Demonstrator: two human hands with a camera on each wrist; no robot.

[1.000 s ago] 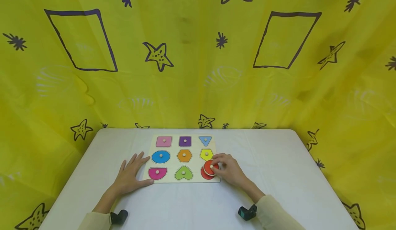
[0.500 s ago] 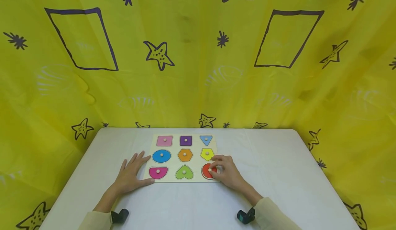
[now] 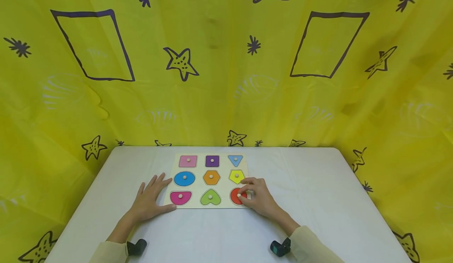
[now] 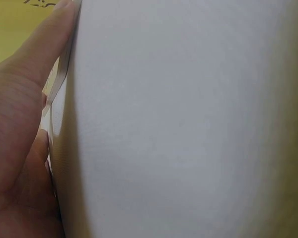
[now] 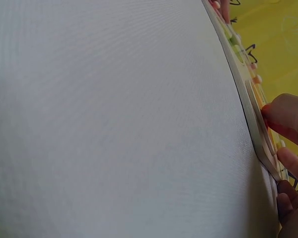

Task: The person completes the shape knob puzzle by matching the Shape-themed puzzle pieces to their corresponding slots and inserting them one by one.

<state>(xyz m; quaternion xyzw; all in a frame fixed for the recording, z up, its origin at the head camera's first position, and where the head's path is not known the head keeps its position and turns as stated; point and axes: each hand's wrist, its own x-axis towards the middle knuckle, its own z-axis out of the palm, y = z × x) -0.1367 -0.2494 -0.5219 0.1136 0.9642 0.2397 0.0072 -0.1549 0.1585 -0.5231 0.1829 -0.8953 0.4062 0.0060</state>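
Note:
A shape puzzle board (image 3: 224,204) lies on the table, carrying knobbed pieces in several colours. My right hand (image 3: 262,199) pinches the small knob of the red round piece (image 3: 235,197) at the board's front right corner. From the right wrist, the edge of this round piece (image 5: 258,116) shows proud of the board's surface. My left hand (image 3: 148,203) lies with spread fingers at the board's left side, fingertips at its edge and thumb (image 3: 167,208) at the front left corner. In the left wrist view that thumb (image 4: 32,57) runs along the board's edge.
Beside the round piece sits a green heart piece (image 3: 210,198), and behind it a yellow pentagon (image 3: 235,179). The white table (image 3: 304,184) extends around the board. A yellow patterned curtain (image 3: 212,105) hangs behind the table and along both sides.
My right hand has brought the red round piece slightly left and down, from overlapping its red spot off-centre to lying over it. My left hand has stayed in place.

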